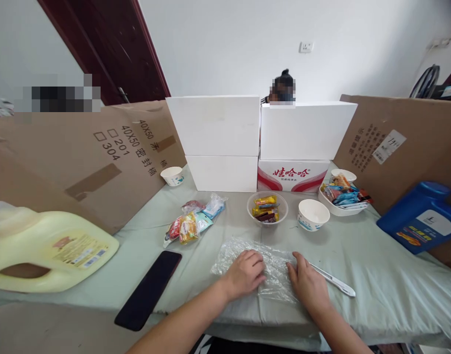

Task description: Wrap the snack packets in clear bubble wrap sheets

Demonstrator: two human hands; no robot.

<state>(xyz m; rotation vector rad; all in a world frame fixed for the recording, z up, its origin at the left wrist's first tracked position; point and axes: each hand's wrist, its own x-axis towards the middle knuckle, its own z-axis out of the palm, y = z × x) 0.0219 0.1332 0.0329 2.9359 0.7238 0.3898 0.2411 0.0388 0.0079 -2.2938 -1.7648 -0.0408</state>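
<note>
A crumpled clear plastic bag (231, 253) lies flat on the pale green tablecloth near the front edge. My left hand (244, 273) rests palm down on its middle, fingers loosely curled. On the bag's right edge sits my right hand (307, 282), also palm down. Neither hand grips anything. A white plastic knife or spoon (334, 281) lies just right of my right hand. Beyond the bag stand a clear bowl of wrapped snacks (267, 208) and an empty white paper bowl (313, 215).
A black phone (149, 288) lies front left, a pile of snack packets (191, 222) behind it. A yellow jug (44, 248) lies far left, a blue jug (420, 216) far right. White boxes (214, 140) and cardboard walls ring the table; a person sits behind them.
</note>
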